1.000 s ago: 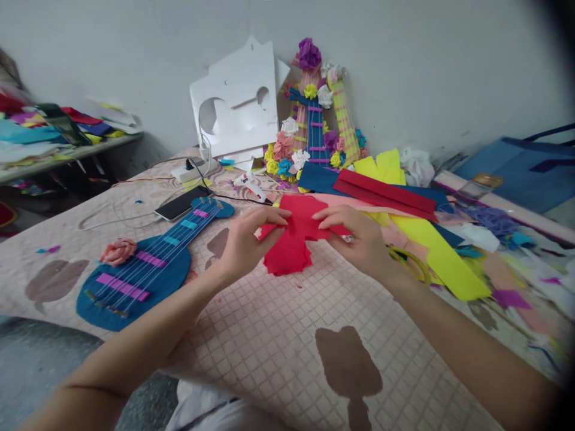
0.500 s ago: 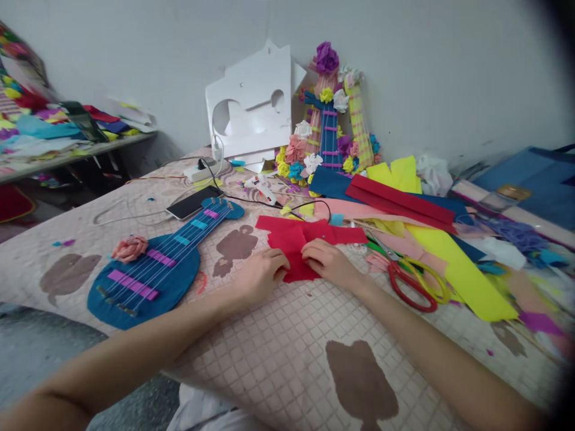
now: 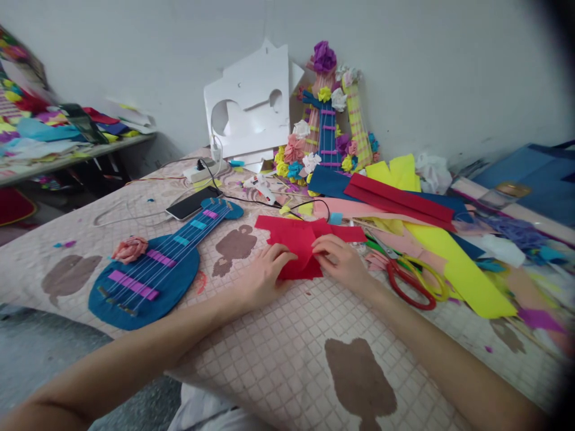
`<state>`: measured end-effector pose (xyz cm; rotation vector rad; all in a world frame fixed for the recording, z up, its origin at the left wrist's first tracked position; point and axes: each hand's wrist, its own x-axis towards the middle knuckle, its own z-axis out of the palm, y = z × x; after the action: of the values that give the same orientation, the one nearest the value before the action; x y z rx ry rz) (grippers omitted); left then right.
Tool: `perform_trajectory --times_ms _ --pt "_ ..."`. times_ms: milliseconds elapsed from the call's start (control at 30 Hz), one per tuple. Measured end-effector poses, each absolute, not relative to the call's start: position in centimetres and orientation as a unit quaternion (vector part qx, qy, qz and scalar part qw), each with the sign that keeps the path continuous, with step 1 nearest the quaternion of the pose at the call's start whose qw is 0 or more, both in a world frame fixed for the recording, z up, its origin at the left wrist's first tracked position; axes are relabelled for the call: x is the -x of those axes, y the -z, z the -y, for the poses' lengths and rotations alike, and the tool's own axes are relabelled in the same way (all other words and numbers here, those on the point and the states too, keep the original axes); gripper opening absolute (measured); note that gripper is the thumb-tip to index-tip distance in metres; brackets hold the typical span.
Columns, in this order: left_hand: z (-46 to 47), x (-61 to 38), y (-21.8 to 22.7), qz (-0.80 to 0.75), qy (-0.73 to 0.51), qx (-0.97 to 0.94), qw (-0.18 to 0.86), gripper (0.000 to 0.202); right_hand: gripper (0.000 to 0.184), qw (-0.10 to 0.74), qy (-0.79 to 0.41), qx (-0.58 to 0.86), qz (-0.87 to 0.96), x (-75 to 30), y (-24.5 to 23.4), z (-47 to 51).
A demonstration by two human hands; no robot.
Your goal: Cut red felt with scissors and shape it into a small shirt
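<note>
Several pieces of red crepe paper (image 3: 299,236) lie stacked and crossed on the table in front of me, one long strip sticking out to the right. My left hand (image 3: 269,272) is at the near left side of the stack, its fingers bent over the paper edge. Across from it my right hand (image 3: 341,263) pinches the right edge of the upper red piece, which is slightly lifted. The fingertips of both hands are partly hidden. Close to the right forearm lie scissors (image 3: 411,287) with one red and one yellow handle loop.
A blue paper guitar (image 3: 166,269) with a pink flower lies at the left, beside a phone (image 3: 193,203). A glue gun (image 3: 260,190) and its cable lie behind the red paper. Yellow paper (image 3: 467,275) and other scraps spread rightward. Flower-decorated guitars (image 3: 330,129) lean on the wall.
My right hand has moved slightly right, drawing the upper red piece's edge outward and up. My left hand's fingers have spread further over the paper's left side.
</note>
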<state>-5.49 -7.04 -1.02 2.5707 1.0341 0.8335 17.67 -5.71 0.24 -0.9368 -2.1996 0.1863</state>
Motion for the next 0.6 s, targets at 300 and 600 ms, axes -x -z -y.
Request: perform_trajectory --times_ms 300,600 --pt "5.8 6.0 0.5 -0.382 -0.25 -0.883 0.112 0.04 0.023 0.28 0.054 0.364 0.887 -22.7 0.5 14.1" --pt "9.2 2.8 -1.4 -0.172 -0.174 -0.948 0.206 0.053 0.017 0.251 -0.073 0.375 0.89 -22.7 0.8 15.6"
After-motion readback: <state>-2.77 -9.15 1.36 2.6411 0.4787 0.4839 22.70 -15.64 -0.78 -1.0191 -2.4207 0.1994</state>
